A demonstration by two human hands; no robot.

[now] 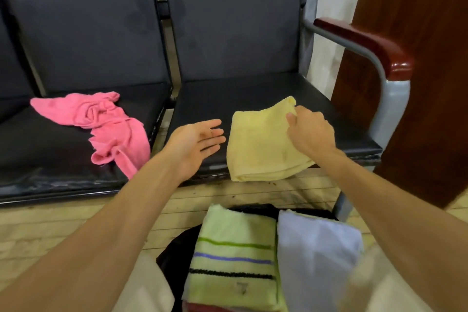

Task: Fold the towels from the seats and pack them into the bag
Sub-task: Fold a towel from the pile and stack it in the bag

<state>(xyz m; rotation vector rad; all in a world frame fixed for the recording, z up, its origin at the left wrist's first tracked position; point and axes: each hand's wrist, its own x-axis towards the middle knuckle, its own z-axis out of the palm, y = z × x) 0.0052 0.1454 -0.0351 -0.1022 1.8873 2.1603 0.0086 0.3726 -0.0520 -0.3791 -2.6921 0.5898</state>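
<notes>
The right hand (310,129) pinches the far corner of the folded yellow towel (263,144) lying just right of the flat, empty left hand (200,139); soft and limp, it likely needs support under its near folded edge.

The seats (253,99) are covered in dark, smooth, faintly glossy leather-like material. Soft, matt terry cloth is seen in the yellow towel (260,144) and pink towel (101,124). The armrest (367,43) is glossy lacquered wood on grey painted metal.
</notes>
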